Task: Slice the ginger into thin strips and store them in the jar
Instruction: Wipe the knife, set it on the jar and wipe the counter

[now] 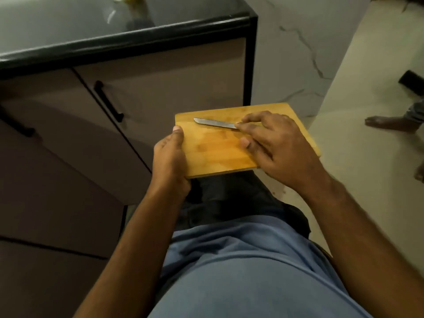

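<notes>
Ginger not seen; jar not clearly made out. Cutting board (220, 148) gripped at near-left corner by left hand (169, 157). Knife (214, 123) pinned flat on board under right hand (273, 143) fingers. Board best kept level, blade pressed still, while carried beside counter (128, 35).

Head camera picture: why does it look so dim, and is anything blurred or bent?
Head view: dim, warm light; glare streaks the glossy countertop; the wide lens bows the cabinet edges; the cutting board and knife read clearly, while the frame edges smear.
</notes>
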